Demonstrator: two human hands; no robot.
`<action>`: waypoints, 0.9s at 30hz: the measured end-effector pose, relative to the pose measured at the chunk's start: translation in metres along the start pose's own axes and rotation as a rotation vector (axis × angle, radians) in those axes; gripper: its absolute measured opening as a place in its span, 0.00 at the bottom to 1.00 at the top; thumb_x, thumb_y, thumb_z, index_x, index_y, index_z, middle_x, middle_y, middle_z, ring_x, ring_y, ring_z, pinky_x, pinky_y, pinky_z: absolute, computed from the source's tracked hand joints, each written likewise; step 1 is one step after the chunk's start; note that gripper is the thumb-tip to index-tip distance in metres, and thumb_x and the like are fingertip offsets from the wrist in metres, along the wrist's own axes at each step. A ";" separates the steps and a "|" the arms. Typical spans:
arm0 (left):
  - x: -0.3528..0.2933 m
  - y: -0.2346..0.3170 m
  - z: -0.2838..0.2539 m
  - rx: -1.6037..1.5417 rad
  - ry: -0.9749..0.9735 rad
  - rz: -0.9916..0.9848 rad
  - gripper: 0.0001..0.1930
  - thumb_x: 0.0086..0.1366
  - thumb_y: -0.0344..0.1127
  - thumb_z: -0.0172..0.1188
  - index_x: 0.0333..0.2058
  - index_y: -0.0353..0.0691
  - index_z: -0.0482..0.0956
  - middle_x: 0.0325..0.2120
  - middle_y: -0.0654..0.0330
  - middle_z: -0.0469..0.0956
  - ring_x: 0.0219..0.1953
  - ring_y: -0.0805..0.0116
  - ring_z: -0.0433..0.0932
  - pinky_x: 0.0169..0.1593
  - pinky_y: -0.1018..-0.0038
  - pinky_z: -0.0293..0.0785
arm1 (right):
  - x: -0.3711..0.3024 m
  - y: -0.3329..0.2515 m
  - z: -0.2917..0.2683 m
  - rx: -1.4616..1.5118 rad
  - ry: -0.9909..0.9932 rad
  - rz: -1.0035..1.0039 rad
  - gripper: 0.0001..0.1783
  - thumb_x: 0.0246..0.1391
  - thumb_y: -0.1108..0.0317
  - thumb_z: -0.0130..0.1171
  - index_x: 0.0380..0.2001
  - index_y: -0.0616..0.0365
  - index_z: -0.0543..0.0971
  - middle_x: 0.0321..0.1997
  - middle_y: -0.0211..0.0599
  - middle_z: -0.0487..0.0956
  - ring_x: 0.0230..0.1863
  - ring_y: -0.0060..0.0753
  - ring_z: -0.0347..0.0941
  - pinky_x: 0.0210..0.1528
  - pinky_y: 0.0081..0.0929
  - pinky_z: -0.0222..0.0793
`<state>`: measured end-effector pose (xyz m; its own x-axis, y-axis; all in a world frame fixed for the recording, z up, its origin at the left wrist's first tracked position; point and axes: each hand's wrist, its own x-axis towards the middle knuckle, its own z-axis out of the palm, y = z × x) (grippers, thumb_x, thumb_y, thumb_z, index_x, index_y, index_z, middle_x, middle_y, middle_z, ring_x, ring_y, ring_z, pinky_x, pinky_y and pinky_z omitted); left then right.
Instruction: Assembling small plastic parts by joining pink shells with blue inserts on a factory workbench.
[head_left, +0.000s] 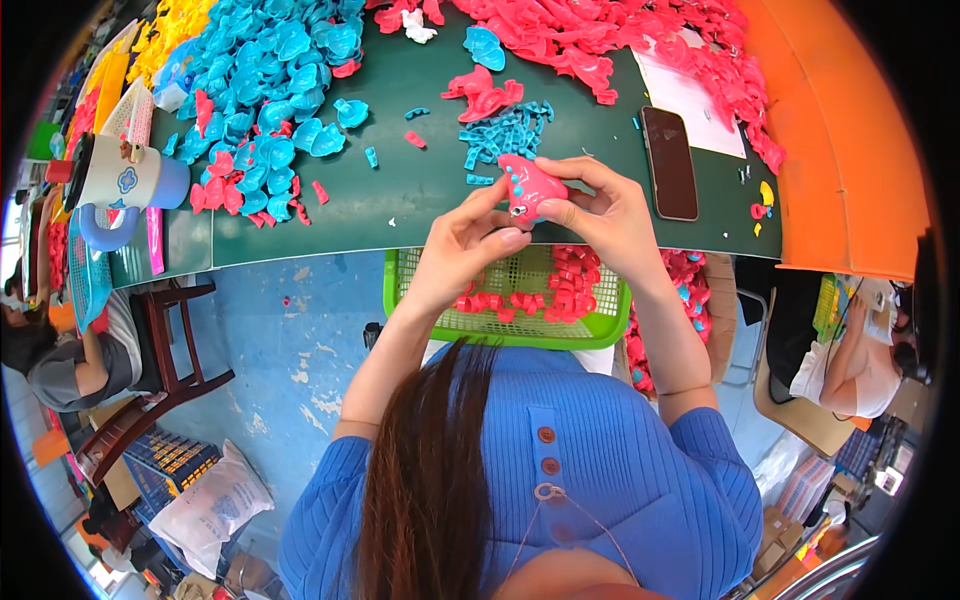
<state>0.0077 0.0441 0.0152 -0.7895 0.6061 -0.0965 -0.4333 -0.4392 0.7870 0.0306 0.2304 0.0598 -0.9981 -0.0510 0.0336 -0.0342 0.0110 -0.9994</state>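
Observation:
Over the table's near edge I hold a pink plastic toy part (532, 188) with a row of small blue bits along its side. My right hand (612, 212) grips it between thumb and fingers from the right. The fingers of my left hand (465, 245) are curled against its left side, with the thumb near its lower end. A small heap of blue plastic pieces (505, 130) lies just beyond it. Below my hands, a green basket (398, 285) contains several small red pieces (570, 285).
Blue cupped parts (280, 70) are piled at the far left, and pink parts (590, 35) at the far right. A phone (670, 163) lies right of my hands, near an orange panel (845, 150). A white and blue mug (125, 175) stands at the left. Other people sit on both sides.

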 end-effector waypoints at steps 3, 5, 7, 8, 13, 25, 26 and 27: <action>0.004 -0.009 -0.001 0.237 0.054 0.187 0.26 0.56 0.22 0.58 0.54 0.31 0.65 0.45 0.58 0.69 0.45 0.69 0.73 0.49 0.71 0.74 | 0.000 0.000 0.000 -0.023 -0.034 -0.004 0.20 0.47 0.75 0.62 0.45 0.65 0.74 0.45 0.40 0.71 0.48 0.29 0.69 0.52 0.28 0.67; 0.005 -0.010 -0.002 0.216 0.116 0.149 0.24 0.53 0.19 0.60 0.51 0.31 0.69 0.43 0.59 0.70 0.40 0.71 0.75 0.43 0.75 0.77 | 0.001 0.001 0.003 -0.049 -0.046 -0.028 0.20 0.47 0.74 0.62 0.45 0.65 0.74 0.45 0.39 0.71 0.47 0.29 0.69 0.52 0.28 0.67; 0.005 -0.009 0.001 0.201 0.132 0.160 0.23 0.54 0.19 0.59 0.51 0.31 0.69 0.42 0.59 0.71 0.39 0.71 0.76 0.41 0.76 0.77 | 0.002 0.001 0.003 -0.075 -0.056 -0.052 0.20 0.47 0.74 0.63 0.45 0.65 0.74 0.44 0.39 0.72 0.47 0.28 0.69 0.51 0.28 0.67; 0.005 -0.009 0.003 0.187 0.151 0.172 0.23 0.54 0.19 0.59 0.50 0.31 0.70 0.40 0.59 0.71 0.37 0.71 0.76 0.39 0.78 0.78 | 0.002 0.001 0.002 -0.078 -0.055 -0.062 0.21 0.46 0.73 0.63 0.46 0.64 0.75 0.44 0.38 0.72 0.47 0.28 0.69 0.51 0.28 0.67; 0.007 -0.010 -0.003 0.031 0.134 0.097 0.13 0.60 0.33 0.58 0.40 0.30 0.75 0.31 0.61 0.74 0.34 0.73 0.76 0.37 0.78 0.77 | -0.001 -0.015 0.005 -0.358 -0.042 -0.121 0.26 0.44 0.69 0.65 0.48 0.61 0.73 0.42 0.36 0.73 0.44 0.27 0.70 0.49 0.25 0.67; 0.020 -0.008 0.006 0.193 0.151 0.279 0.19 0.55 0.42 0.63 0.40 0.33 0.76 0.41 0.58 0.73 0.44 0.71 0.72 0.46 0.74 0.70 | -0.007 -0.014 0.005 -0.514 -0.044 -0.218 0.32 0.41 0.67 0.66 0.52 0.59 0.69 0.43 0.45 0.77 0.45 0.33 0.75 0.48 0.29 0.67; 0.020 -0.006 0.009 0.153 0.122 0.391 0.22 0.52 0.39 0.66 0.43 0.32 0.75 0.44 0.57 0.72 0.47 0.69 0.71 0.50 0.72 0.68 | -0.008 -0.018 0.005 -0.373 -0.088 -0.093 0.31 0.42 0.67 0.66 0.51 0.60 0.67 0.42 0.45 0.77 0.45 0.31 0.75 0.48 0.29 0.68; 0.019 -0.005 0.004 0.154 0.121 0.388 0.22 0.52 0.39 0.66 0.43 0.32 0.75 0.44 0.57 0.72 0.47 0.69 0.71 0.50 0.72 0.68 | -0.009 -0.020 0.006 -0.232 -0.132 0.031 0.30 0.43 0.67 0.66 0.49 0.62 0.65 0.42 0.45 0.77 0.44 0.30 0.74 0.48 0.29 0.68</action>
<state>-0.0033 0.0611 0.0119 -0.9305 0.3292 0.1606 -0.0318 -0.5094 0.8599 0.0404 0.2249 0.0796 -0.9842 -0.1762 -0.0140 -0.0295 0.2421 -0.9698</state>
